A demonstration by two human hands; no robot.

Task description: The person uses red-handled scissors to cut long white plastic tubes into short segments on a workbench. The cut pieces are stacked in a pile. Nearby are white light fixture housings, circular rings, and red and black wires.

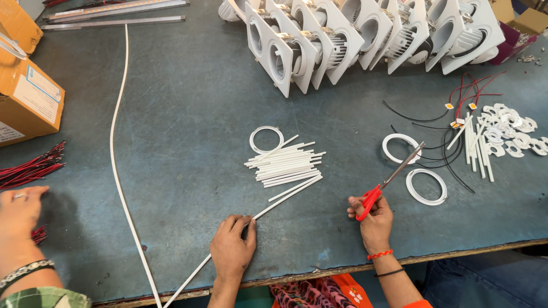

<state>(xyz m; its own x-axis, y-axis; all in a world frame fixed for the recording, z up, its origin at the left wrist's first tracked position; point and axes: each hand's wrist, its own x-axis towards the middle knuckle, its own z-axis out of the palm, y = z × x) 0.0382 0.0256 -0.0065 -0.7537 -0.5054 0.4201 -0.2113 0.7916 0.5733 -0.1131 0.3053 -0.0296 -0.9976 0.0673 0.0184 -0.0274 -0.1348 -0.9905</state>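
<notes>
Pinching a long white tube [268,208] against the blue-grey table [188,114], the left hand [233,248] lies near the table's near edge with thumb and fingers closed on it. The tube's long axis runs on a diagonal, from the near left, where it passes off the table edge, up to the far right, where its free end stops just short of a pile of cut white tube pieces [285,162]. The right hand [374,219] sits to the right of that free end, fingers curled through the red handles of a pair of scissors [388,185] whose blades look barely parted and point far-right, away from the tube. So the left hand is on the tube, and the scissors stand a little apart to its right. Two white rings [425,186] lie beyond the blades, with black and red wires [451,154] past them. White square light fittings [365,34] line the far side. Another person's hand [20,211] rests at the near left beside red wire bundles [31,168].
</notes>
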